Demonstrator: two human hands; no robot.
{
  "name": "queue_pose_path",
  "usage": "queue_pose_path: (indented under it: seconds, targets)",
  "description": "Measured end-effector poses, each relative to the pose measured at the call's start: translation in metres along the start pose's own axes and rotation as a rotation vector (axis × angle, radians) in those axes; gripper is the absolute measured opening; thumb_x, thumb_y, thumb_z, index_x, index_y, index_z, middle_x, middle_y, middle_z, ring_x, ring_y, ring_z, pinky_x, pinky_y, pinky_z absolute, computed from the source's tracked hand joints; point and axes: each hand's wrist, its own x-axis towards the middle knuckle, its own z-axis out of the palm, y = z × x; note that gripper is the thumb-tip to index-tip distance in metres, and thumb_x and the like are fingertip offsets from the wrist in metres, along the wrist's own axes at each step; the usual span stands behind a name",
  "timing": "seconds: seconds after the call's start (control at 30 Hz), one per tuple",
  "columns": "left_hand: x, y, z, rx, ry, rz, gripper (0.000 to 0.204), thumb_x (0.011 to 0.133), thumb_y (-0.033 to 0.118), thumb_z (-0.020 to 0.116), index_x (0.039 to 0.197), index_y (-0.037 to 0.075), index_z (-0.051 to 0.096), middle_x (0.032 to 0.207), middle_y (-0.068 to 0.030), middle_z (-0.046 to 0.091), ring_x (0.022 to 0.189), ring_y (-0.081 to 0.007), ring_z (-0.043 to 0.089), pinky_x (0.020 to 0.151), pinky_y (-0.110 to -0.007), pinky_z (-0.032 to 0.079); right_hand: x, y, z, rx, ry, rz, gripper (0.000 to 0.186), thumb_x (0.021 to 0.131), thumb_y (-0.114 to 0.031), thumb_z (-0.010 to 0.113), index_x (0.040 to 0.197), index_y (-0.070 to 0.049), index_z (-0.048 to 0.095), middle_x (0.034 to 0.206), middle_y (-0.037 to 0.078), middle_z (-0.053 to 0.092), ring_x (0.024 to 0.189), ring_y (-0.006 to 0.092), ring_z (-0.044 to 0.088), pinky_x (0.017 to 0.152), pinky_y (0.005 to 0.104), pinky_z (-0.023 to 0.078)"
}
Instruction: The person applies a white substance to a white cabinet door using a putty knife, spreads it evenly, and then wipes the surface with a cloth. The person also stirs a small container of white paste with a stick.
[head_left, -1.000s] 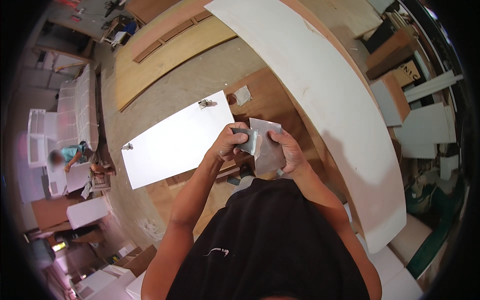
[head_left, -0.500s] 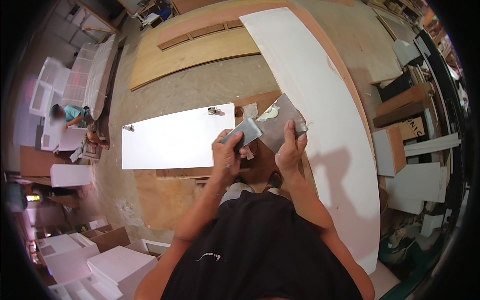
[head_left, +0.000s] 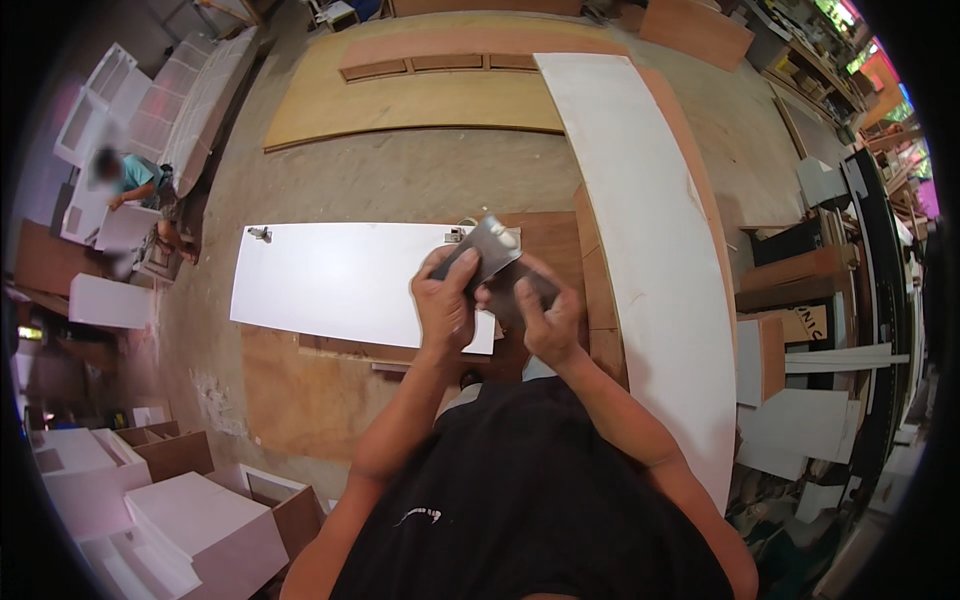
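Observation:
My left hand (head_left: 445,302) is closed on a flat grey putty scraper (head_left: 478,258), thumb on top. Whitish putty (head_left: 507,239) shows at the scraper's far corner. Close on its right, my right hand (head_left: 550,328) grips a thin grey putty plate (head_left: 536,283), smeared by motion and partly hidden. Both hands are held above the right end of a white door panel (head_left: 335,280), which lies flat below. Two metal hinges are fixed along its far edge, one hinge (head_left: 259,234) at the left and another hinge (head_left: 455,236) near my left hand.
A long white board (head_left: 655,220) stretches along my right. Beyond the panel lies a large yellowish wooden board (head_left: 420,105). White cabinet boxes (head_left: 205,520) stand at the lower left. A person (head_left: 140,185) sits working at the far left. Board offcuts (head_left: 795,420) are stacked at the right.
My left hand has turned the scraper, and putty now shows at its corner. The plate in my right hand has tilted and dropped lower, toward the left. The head view has shifted.

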Motion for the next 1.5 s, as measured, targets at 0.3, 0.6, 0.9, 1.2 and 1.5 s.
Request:
queue_pose_path:
  seconds: [0.3,0.6,0.9,1.2,1.5]
  targets:
    - [-0.006,0.025,-0.05,1.217,-0.211,0.926,0.038,0.105,0.03,0.042,0.13,0.006,0.06,0.127,-0.0202,0.059,0.113,-0.0399,0.056,0.097,-0.053,0.044,0.096,0.058,0.025,1.361,-0.317,1.239,0.04,0.096,-0.024,0.063,0.13,-0.004,0.053,0.113,0.011,0.067,0.098,0.0237,0.069,0.09,0.0416,0.057]
    - [0.007,0.008,0.009,1.538,0.254,0.888,0.031,0.102,0.022,0.056,0.123,0.003,0.065,0.133,-0.0199,0.058,0.104,-0.0376,0.06,0.085,-0.047,0.051,0.194,0.058,0.036,1.06,-0.863,1.403,0.04,0.099,-0.023,0.06,0.133,-0.004,0.051,0.118,0.009,0.064,0.105,0.0197,0.066,0.092,0.0373,0.056]
    - [-0.004,0.009,0.011,1.464,0.536,0.871,0.035,0.102,0.02,0.05,0.129,0.0,0.06,0.131,-0.024,0.057,0.109,-0.0364,0.059,0.09,-0.045,0.05,0.218,0.052,0.052,1.064,-0.967,1.41,0.037,0.1,-0.02,0.058,0.132,-0.004,0.05,0.117,0.01,0.066,0.101,0.0202,0.069,0.089,0.0389,0.059]
    - [0.029,-0.015,0.006,1.362,0.623,0.926,0.046,0.106,0.034,0.043,0.132,0.0,0.059,0.136,-0.0262,0.053,0.115,-0.0377,0.058,0.095,-0.047,0.049,0.225,0.055,0.083,0.904,-1.038,1.516,0.034,0.101,-0.021,0.057,0.128,-0.003,0.053,0.113,0.01,0.066,0.098,0.02,0.068,0.086,0.0373,0.059]
    - [0.077,-0.023,-0.02,1.446,0.975,0.337,0.035,0.104,0.019,0.05,0.128,-0.002,0.064,0.132,-0.0204,0.056,0.113,-0.0334,0.059,0.096,-0.041,0.048,0.333,0.11,0.122,0.772,-1.261,1.555,0.038,0.099,-0.017,0.06,0.133,-0.002,0.053,0.114,0.01,0.067,0.098,0.0179,0.068,0.088,0.0342,0.057]
